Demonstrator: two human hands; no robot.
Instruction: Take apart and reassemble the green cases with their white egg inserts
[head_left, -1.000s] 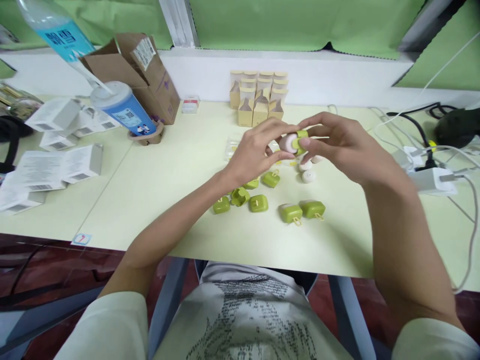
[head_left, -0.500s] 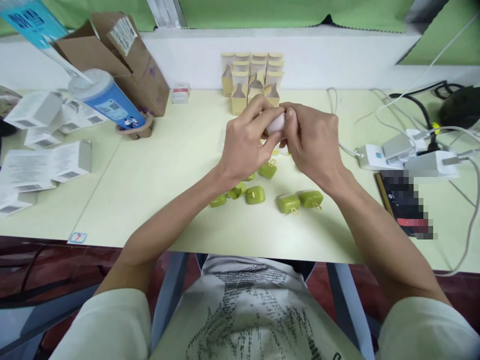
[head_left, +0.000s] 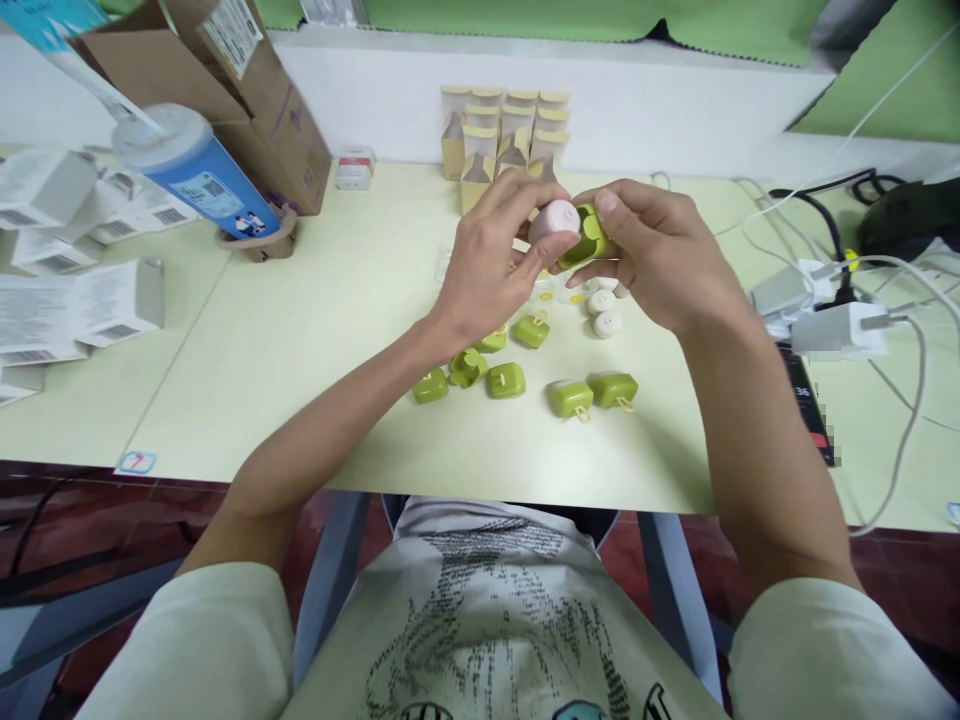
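My left hand is closed on a pale, rounded case, pinched between thumb and fingers. In my right hand is a hollow green cover, its open side turned toward the case. The two pieces are close together; whether they touch I cannot tell. Below my hands lie several green covers, one of them an empty-looking green cover and another a green cover with a yellow loop. Two filled green covers sit side by side nearer the edge. White round pieces lie under my right hand.
Small open yellow boxes stand in rows at the wall. To the left are white cartons, a blue canister and a cardboard box. On the right lie power adapters, cables and a phone.
My hands have drawn slightly apart, and the green cover now shows in my right hand, separate from the pale case in my left. The view has shifted slightly.
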